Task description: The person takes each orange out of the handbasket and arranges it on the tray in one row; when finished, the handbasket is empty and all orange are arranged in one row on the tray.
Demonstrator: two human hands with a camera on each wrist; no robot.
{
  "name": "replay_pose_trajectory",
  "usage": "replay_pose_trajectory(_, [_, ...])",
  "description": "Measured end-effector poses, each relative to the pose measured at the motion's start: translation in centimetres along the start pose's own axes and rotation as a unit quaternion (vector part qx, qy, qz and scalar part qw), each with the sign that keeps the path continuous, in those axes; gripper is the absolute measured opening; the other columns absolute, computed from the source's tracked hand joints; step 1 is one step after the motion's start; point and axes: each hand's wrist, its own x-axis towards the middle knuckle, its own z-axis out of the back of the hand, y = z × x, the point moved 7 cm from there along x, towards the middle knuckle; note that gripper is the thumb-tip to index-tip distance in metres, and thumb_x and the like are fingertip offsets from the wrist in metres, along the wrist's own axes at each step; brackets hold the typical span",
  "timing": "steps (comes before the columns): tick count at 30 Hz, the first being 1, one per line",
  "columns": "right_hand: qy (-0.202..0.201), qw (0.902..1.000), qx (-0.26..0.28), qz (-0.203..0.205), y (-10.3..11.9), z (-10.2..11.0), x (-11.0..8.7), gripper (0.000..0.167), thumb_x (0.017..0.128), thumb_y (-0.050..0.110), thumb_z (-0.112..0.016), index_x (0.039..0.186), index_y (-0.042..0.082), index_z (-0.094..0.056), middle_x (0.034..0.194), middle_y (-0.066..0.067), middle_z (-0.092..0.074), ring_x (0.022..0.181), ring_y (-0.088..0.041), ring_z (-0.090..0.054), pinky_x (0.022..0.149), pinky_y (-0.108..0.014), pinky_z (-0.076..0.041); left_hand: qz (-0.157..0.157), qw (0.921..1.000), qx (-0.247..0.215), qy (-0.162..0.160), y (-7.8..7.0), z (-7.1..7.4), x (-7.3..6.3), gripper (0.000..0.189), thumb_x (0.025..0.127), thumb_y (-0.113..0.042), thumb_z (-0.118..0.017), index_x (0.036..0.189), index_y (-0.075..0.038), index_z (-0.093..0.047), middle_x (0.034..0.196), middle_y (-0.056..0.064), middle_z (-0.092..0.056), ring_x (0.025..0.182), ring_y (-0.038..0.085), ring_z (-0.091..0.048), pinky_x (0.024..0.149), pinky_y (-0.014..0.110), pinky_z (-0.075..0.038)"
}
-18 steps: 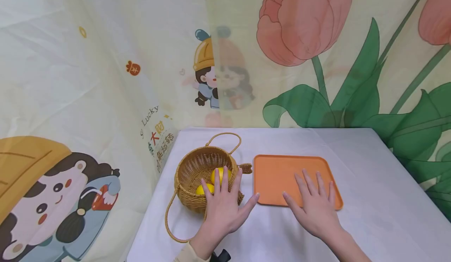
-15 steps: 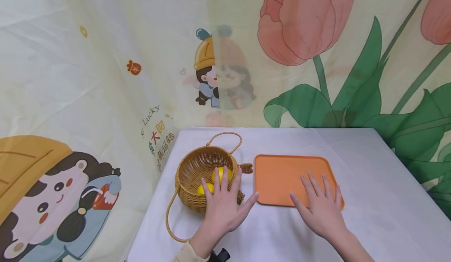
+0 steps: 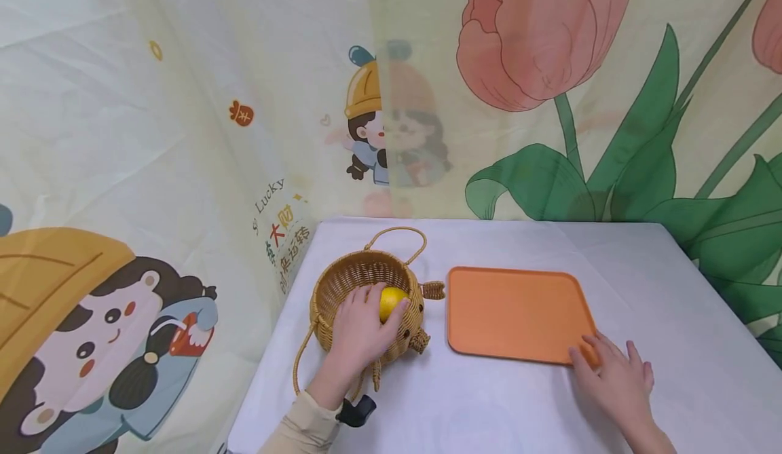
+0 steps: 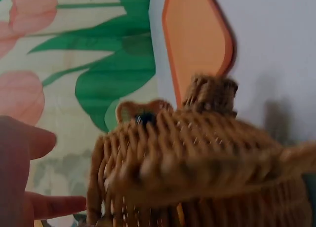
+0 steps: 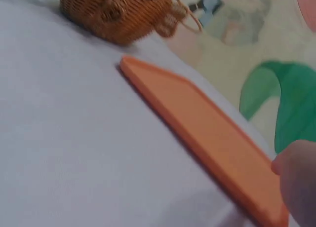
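A wicker basket (image 3: 339,283) with looped handles stands on the white table, left of a flat orange tray (image 3: 516,311). My left hand (image 3: 374,308) reaches into the basket, its fingers and thumb curled round a yellow fruit (image 3: 392,300). The left wrist view shows the basket's woven side (image 4: 197,153) close up, with the tray (image 4: 197,34) beyond it. My right hand (image 3: 611,364) lies flat on the table, fingers spread, its fingertips touching the tray's near right corner. The right wrist view shows the tray's edge (image 5: 207,133), the basket (image 5: 118,12) behind it, and one fingertip (image 5: 298,180).
White cloth covers the table (image 3: 501,406), whose left edge runs just beside the basket. Printed curtains with cartoon figures (image 3: 391,128) and tulips (image 3: 537,33) hang close behind and to the left. Nothing lies on the tray.
My left hand went from resting flat against the basket's front into the basket and closed round a yellow fruit. My right hand slid back off the tray's middle to its near right corner.
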Motion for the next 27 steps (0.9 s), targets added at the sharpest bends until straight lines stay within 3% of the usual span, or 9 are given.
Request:
replay_pose_trajectory(3, [-0.028, 0.9985, 0.023, -0.042, -2.1, -0.4, 0.0, 0.051, 0.103, 0.034, -0.057, 0.133, -0.008, -0.057, 0.144, -0.036, -0.046, 0.139, -0.065, -0.018, 0.111, -0.076, -0.002, 0.009, 0.9997, -0.016, 0.019, 1.3, 0.4, 1.0, 0.059, 0.094, -0.054, -0.065, 0.134, -0.01, -0.063, 0.126, 0.013, -0.065, 0.112, 0.034, -0.061, 0.086, 0.05, -0.051])
replay_pose_trajectory(6, [-0.065, 0.9945, 0.045, -0.069, -3.5, -1.2, -0.2, 0.044, 0.1, 0.024, -0.061, 0.13, -0.008, -0.061, 0.144, -0.032, -0.049, 0.14, -0.056, -0.028, 0.117, -0.066, -0.012, 0.019, 0.9982, -0.034, 0.045, 2.1, 0.5, 1.8, 0.056, 0.091, -0.047, -0.072, 0.133, -0.01, -0.064, 0.127, 0.013, -0.066, 0.113, 0.035, -0.063, 0.086, 0.051, -0.053])
replay_pose_trajectory(9, [-0.116, 0.9904, 0.057, -0.049, -4.0, -1.5, -0.6, 0.037, 0.097, 0.018, -0.067, 0.124, -0.006, -0.067, 0.142, -0.028, -0.055, 0.134, -0.049, -0.042, 0.114, -0.062, -0.026, 0.03, 0.9964, -0.043, 0.066, 2.6, 0.2, 2.8, 0.056, 0.091, -0.042, -0.074, 0.134, -0.008, -0.063, 0.13, 0.014, -0.065, 0.118, 0.037, -0.061, 0.092, 0.054, -0.051])
replay_pose_trajectory(12, [-0.144, 0.9877, 0.056, -0.022, -4.0, -1.6, -0.6, 0.033, 0.095, 0.016, -0.072, 0.121, -0.004, -0.071, 0.136, -0.026, -0.061, 0.129, -0.047, -0.048, 0.109, -0.064, -0.031, 0.04, 0.9945, -0.044, 0.086, 2.9, -0.2, 3.6, 0.056, 0.092, -0.041, -0.073, 0.136, -0.008, -0.061, 0.132, 0.015, -0.063, 0.119, 0.037, -0.06, 0.093, 0.054, -0.051])
replay_pose_trajectory(17, [-0.111, 0.9929, 0.036, -0.025, -3.8, -2.1, 0.3, 0.04, 0.097, 0.026, -0.07, 0.126, -0.002, -0.069, 0.135, -0.026, -0.061, 0.131, -0.049, -0.043, 0.108, -0.069, -0.026, 0.043, 0.9911, -0.031, 0.122, 3.0, -1.0, 4.9, 0.059, 0.093, -0.041, -0.074, 0.138, -0.006, -0.06, 0.131, 0.017, -0.064, 0.119, 0.037, -0.061, 0.094, 0.053, -0.051])
replay_pose_trajectory(20, [-0.094, 0.9952, 0.022, -0.017, -3.5, -2.3, 0.7, 0.042, 0.097, 0.03, -0.069, 0.125, -0.002, -0.07, 0.134, -0.026, -0.062, 0.132, -0.051, -0.041, 0.106, -0.071, -0.025, 0.033, 0.9864, -0.015, 0.16, 2.7, -1.9, 5.6, 0.064, 0.094, -0.043, -0.072, 0.142, -0.004, -0.057, 0.136, 0.018, -0.062, 0.123, 0.038, -0.058, 0.096, 0.054, -0.05])
replay_pose_trajectory(27, [-0.103, 0.994, 0.032, -0.018, -3.4, -2.1, 1.4, 0.037, 0.094, 0.029, -0.072, 0.12, 0.002, -0.074, 0.131, -0.021, -0.065, 0.131, -0.046, -0.045, 0.103, -0.068, -0.028, 0.008, 0.9628, 0.02, 0.269, 1.7, -2.9, 6.7, 0.073, 0.093, -0.046, -0.071, 0.148, -0.003, -0.051, 0.144, 0.016, -0.057, 0.132, 0.037, -0.053, 0.106, 0.051, -0.044])
